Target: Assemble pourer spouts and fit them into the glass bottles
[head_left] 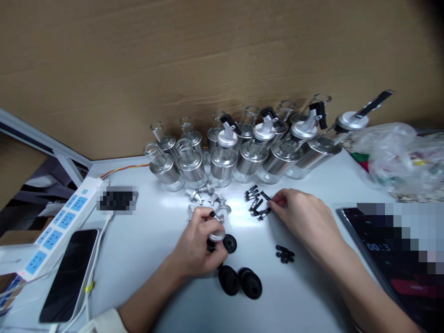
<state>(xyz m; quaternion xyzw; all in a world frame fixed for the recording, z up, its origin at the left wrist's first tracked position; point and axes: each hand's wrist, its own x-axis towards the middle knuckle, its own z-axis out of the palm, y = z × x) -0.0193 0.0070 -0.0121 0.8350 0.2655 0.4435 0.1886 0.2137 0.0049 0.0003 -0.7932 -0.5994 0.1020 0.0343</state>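
My left hand (198, 243) is closed around a silver pourer cap (216, 235), held just above the white table (145, 259). Beside it lie several loose silver pourer caps (210, 200) and three black rubber stoppers (239, 280). My right hand (301, 215) pinches a small black clip (266, 197) at the edge of a pile of several black clips (255, 202). A few tiny black rings (285, 254) lie near my right wrist. Behind stand several glass bottles (222, 159) with silver shoulders, some fitted with pourers.
A white power strip (60, 222) and a dark phone (68, 274) lie at the left. A tablet with a timer (395, 259) sits at the right, crumpled plastic bags (398, 155) behind it. A cardboard wall (208, 55) closes the back.
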